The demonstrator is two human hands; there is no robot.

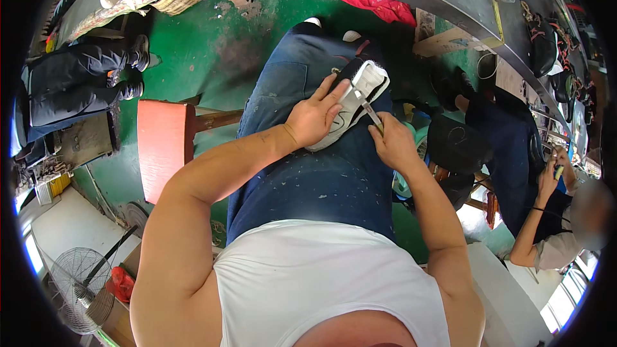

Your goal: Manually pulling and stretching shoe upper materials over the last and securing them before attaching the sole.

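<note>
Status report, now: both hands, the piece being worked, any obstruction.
Left hand on white-and-grey piece. Right hand gripping metal tool, far end against piece. Piece over blue trousers. No obstruction seen at the hands.

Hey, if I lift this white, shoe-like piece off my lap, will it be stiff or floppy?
The shoe-like piece probably bends but keeps some shape, since its white rim stands open. It might slip if pushed, since it lies on the rounded jeans, steadied by the left hand.

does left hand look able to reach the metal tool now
Probably yes: the left hand lies on the pale shoe-like piece, close to the metal tool with nothing visible between, though the right hand holds it.
</note>
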